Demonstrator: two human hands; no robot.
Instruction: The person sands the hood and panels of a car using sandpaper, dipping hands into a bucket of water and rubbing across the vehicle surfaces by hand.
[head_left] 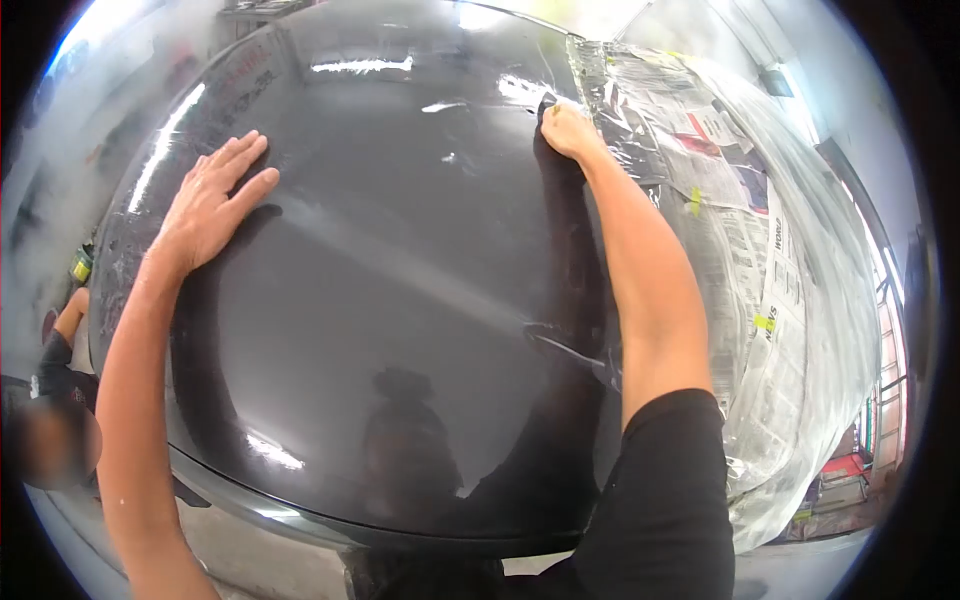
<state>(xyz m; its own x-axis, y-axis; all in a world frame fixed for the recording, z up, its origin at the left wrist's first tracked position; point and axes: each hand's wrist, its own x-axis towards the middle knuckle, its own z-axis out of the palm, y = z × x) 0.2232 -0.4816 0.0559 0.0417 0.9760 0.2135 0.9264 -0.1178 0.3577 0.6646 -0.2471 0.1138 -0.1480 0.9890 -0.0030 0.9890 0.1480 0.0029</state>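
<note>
the dark car panel [400, 250] fills the middle of the frame, smooth, curved and glossy, its lower edge partly hidden by the arms. in the upper right, the right hand [570, 132] closes around a small dark piece [546, 104], mostly covered by the fingers, so its shape is unclear. in the upper left, the left hand [212, 200] is wide and flat over the panel; whether the palm touches, i cannot tell. at right, wrinkled clear film [835, 300] covers printed newspaper [735, 240]. at the left edge, a person [68, 375] is cut off, near a small yellowish container [82, 264], its contents not visible.
</note>
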